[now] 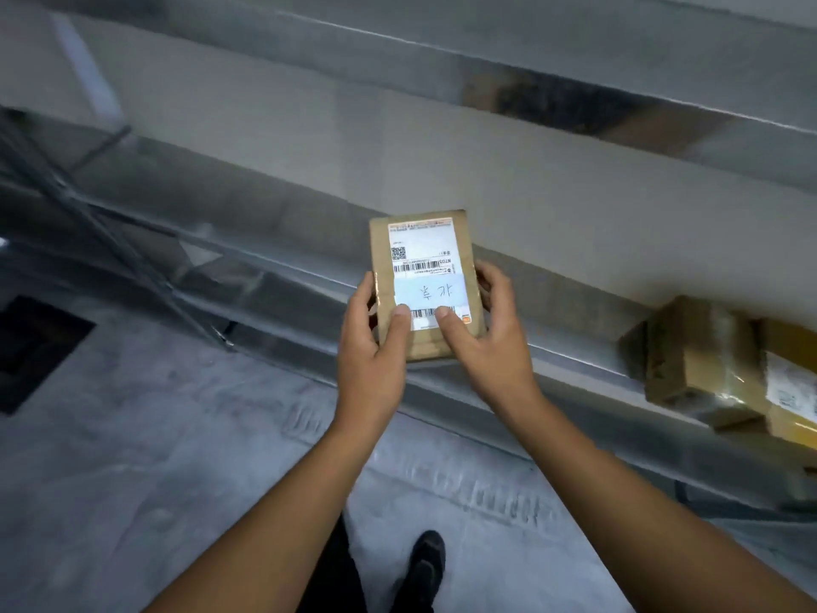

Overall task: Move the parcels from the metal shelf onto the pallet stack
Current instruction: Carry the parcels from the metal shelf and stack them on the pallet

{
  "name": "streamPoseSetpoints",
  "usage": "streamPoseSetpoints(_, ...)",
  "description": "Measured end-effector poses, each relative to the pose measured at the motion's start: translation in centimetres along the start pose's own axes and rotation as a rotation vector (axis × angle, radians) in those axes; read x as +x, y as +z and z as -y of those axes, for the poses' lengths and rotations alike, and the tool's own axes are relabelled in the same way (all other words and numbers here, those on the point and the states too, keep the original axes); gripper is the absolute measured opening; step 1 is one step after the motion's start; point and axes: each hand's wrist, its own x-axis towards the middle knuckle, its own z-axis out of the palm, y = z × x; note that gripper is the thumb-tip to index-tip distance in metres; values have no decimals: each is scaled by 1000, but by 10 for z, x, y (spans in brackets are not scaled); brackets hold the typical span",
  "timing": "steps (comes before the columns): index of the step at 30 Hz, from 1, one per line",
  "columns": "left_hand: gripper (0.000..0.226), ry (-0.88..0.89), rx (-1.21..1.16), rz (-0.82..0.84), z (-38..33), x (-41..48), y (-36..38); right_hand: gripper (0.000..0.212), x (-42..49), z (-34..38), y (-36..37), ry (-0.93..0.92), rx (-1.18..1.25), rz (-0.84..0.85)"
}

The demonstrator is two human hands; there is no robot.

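Observation:
A small brown cardboard parcel (422,254) with a white shipping label and a pale blue handwritten slip is held in front of the metal shelf (274,263). My left hand (373,347) grips its left edge, thumb on the label. My right hand (486,338) grips the right edge, thumb on the label too, fingers curled behind. Two more parcels lie on the shelf at the right: a taped brown box (689,360) and a yellowish one (791,387) cut off by the frame edge. The pallet stack is not in view.
The shelf's upper tier (530,46) runs across the top. A slanted steel upright (110,241) stands at the left. Grey floor (154,435) lies below, with a dark square opening (31,347) at far left. My black shoe (426,564) shows at the bottom.

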Motion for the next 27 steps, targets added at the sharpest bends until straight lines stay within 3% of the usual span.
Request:
streamPoseSetpoints(7, 58, 76, 19, -272, -18, 17, -153, 73, 17, 74, 144, -156, 42, 252)
streamPoseSetpoints(14, 60, 108, 41, -536, -39, 44, -348, 68, 18, 166, 339, -288, 87, 467)
streamPoseSetpoints(20, 63, 125, 63, -686, -45, 48, -509, 75, -6, 227, 496, -366, 125, 586)
streamPoseSetpoints(27, 68, 73, 96, -841, -46, 46, -641, 80, -33, 279, 627, -365, 138, 739)
